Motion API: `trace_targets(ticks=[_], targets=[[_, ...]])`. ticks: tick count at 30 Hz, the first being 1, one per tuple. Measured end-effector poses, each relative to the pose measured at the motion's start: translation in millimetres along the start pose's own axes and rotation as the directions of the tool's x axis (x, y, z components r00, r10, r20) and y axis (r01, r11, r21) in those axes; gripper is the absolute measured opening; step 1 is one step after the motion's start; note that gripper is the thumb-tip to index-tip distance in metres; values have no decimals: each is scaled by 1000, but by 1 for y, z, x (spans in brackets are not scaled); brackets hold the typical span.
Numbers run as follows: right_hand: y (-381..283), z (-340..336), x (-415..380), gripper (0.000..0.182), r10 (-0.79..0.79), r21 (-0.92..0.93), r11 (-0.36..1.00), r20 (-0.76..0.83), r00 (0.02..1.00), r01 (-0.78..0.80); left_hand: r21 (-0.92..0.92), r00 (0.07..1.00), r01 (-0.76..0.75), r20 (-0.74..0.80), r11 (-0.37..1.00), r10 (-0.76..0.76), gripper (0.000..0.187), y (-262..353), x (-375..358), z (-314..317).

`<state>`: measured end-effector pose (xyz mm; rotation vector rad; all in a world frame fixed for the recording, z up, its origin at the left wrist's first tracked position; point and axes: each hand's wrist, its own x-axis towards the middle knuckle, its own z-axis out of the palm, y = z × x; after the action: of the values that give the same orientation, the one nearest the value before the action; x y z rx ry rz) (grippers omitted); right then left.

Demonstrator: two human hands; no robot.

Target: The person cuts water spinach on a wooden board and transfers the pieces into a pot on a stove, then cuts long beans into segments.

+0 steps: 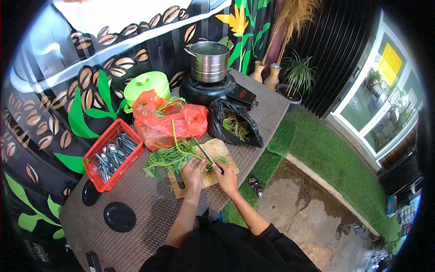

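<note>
A bunch of long green leafy stems (170,158) lies across a wooden cutting board (219,148) on the grey table. My left hand (193,172) presses down on the stems near the middle of the board. In my right hand (226,177) is a knife (205,153), its blade angled up and away over the greens. A second dark-handled tool (180,180) lies on the board by my left hand.
A red basket (127,129) of spoons stands to the left. Behind the board are an orange plastic bag (158,122) of greens, a black bag (233,122) of scraps, a green lidded tub (146,85) and a steel pot (209,61) on a stove. Two black discs (119,216) lie near me.
</note>
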<state>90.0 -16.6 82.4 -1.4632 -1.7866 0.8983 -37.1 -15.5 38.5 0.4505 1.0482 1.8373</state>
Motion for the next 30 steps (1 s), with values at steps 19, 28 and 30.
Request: trace_targets(ticks=[19, 28, 30], targets=[[24, -34, 22, 22, -84, 517, 855, 238, 968, -53, 36, 994, 78, 75, 996, -80, 38, 10, -5, 11], [33, -39, -1, 21, -211, 327, 932, 133, 968, 158, -13, 991, 73, 110, 997, -71, 46, 10, -4, 11], [29, -39, -8, 29, -285, 135, 951, 29, 958, 278, -126, 988, 102, 125, 987, -86, 46, 8, -3, 9]])
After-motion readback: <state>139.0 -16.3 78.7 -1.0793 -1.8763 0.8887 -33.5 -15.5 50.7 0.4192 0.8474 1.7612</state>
